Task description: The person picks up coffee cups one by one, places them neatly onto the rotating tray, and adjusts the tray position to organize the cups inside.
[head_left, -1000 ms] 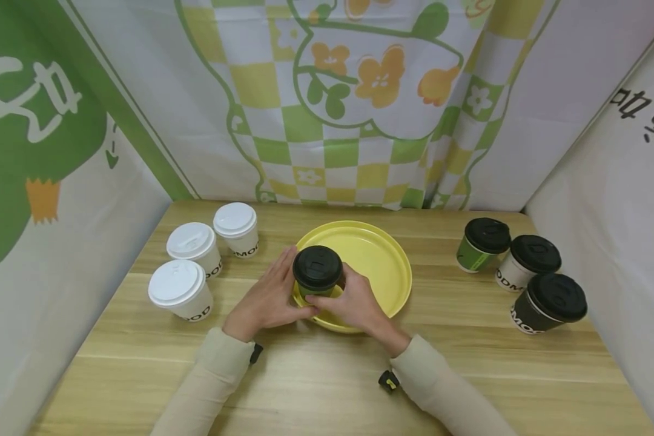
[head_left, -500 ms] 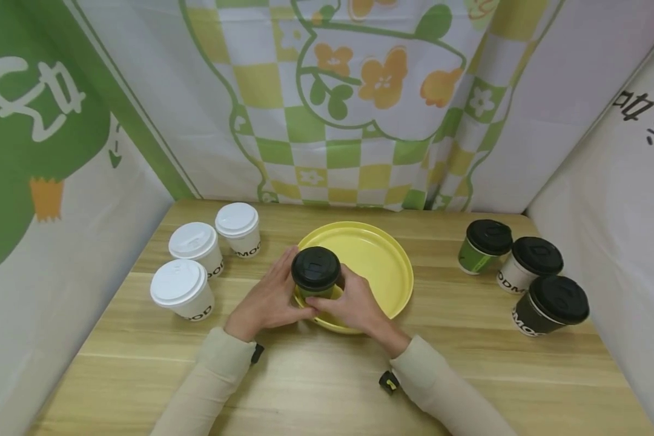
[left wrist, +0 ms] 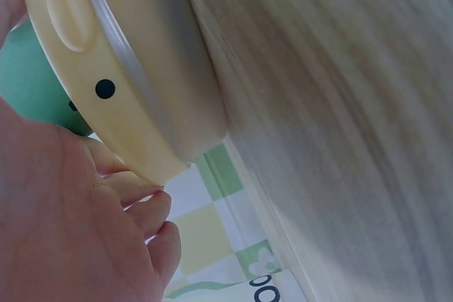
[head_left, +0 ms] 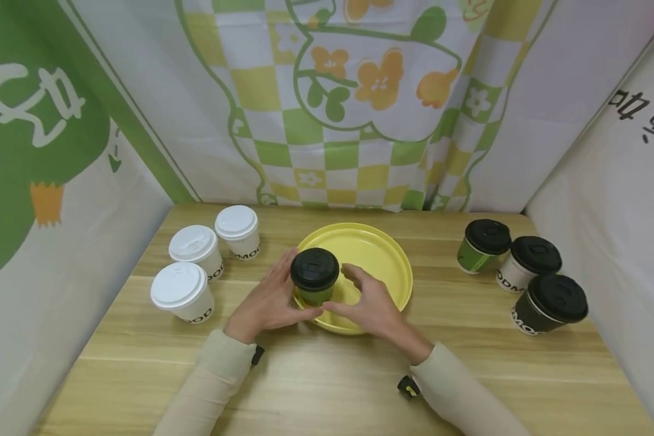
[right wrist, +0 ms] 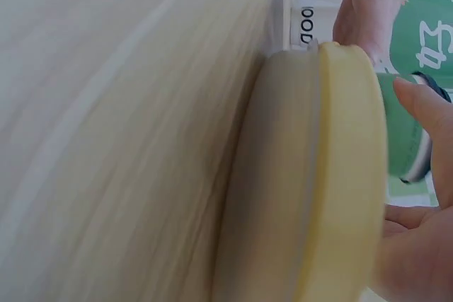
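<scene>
A green paper coffee cup with a black lid stands upright on the left front part of a round yellow plate. Along the cup's left side lies my left hand, its fingers extended and its thumb reaching in front at the plate's rim; whether it touches the cup cannot be told. My right hand is spread to the right of the cup, with a gap between them. In the right wrist view the cup shows beyond the plate's edge, near my right thumb.
At the left stand several white-lidded cups, three in a group, the nearest a white cup. On the right are a green cup, a white cup and a black cup, all black-lidded. Printed cloth hangs behind the wooden table.
My right hand has let go of the cup and drawn back a little to the right, its fingers spreading. The cup and my left hand stay nearly in place.
</scene>
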`<state>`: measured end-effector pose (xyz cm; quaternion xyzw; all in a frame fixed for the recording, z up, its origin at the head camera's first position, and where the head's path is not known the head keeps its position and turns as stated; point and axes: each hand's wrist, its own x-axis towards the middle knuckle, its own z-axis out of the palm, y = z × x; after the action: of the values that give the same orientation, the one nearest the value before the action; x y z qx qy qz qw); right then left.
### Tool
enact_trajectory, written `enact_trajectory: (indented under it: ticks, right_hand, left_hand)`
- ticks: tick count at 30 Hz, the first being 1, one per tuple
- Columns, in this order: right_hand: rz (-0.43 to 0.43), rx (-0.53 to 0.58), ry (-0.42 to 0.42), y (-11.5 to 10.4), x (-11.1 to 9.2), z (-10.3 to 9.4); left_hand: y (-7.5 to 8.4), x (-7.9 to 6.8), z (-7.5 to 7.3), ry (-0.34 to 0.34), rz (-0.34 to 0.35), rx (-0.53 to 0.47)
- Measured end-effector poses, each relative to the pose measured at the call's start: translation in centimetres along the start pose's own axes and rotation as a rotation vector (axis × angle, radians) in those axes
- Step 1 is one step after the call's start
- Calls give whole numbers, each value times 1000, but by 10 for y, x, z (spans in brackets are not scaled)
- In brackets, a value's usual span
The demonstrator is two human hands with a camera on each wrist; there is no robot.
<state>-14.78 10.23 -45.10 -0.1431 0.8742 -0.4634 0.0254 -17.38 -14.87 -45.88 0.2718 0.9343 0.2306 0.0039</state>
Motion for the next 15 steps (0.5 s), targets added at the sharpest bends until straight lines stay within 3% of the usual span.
enact_trajectory:
  ticks: [15]
  right_hand:
    - [99, -10, 119, 22, -44, -77]
  left_hand:
    - [3, 0, 2, 8, -8, -7]
